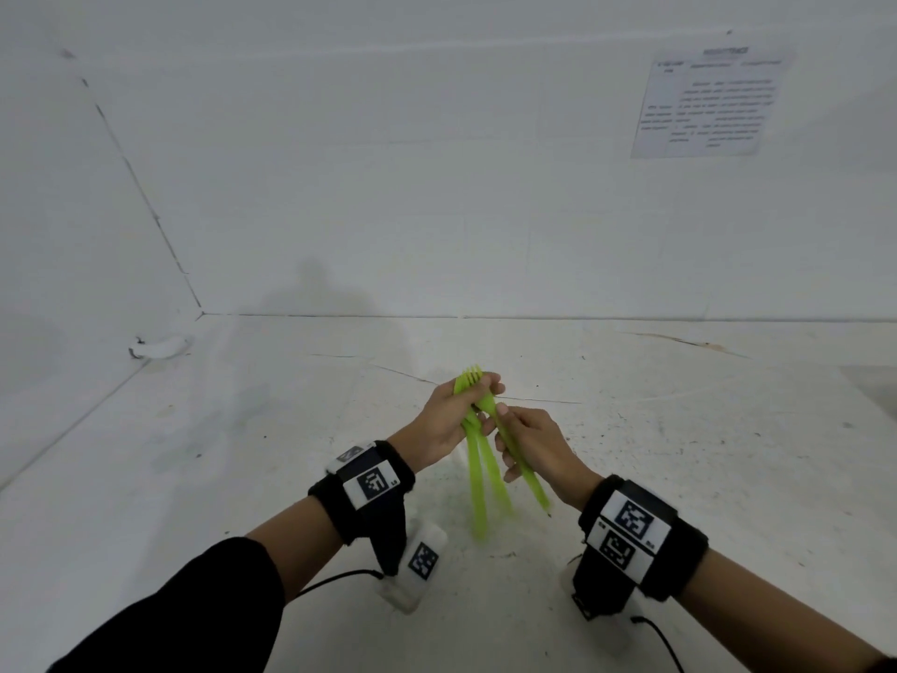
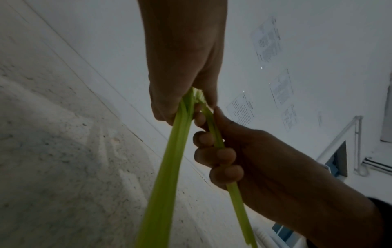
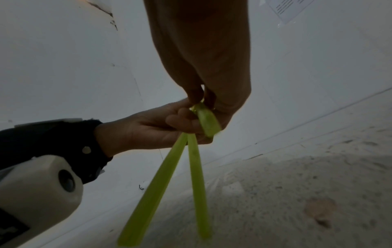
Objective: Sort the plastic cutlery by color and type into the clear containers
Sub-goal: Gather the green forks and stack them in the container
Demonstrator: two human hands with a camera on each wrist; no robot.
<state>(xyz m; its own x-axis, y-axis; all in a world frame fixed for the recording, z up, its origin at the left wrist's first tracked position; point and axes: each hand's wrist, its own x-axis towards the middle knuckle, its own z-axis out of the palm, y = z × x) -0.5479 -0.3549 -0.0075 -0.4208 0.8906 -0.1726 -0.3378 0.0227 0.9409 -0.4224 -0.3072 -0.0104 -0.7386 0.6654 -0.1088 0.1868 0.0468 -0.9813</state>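
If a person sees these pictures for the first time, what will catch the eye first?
The bright green plastic forks stand out, held above the white speckled table. The left hand grips a bundle near the tines, while the right hand curls round one fork's handle. A printed sheet hangs on the wall, upper right.

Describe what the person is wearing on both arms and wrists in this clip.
Both hands are bare. The left wrist band is black with white plates that carry square black-and-white markers; a white camera housing with another marker hangs below it, trailing a black cable. The right wrist band matches, with two markers and its own black cable. A black sleeve covers the left forearm.
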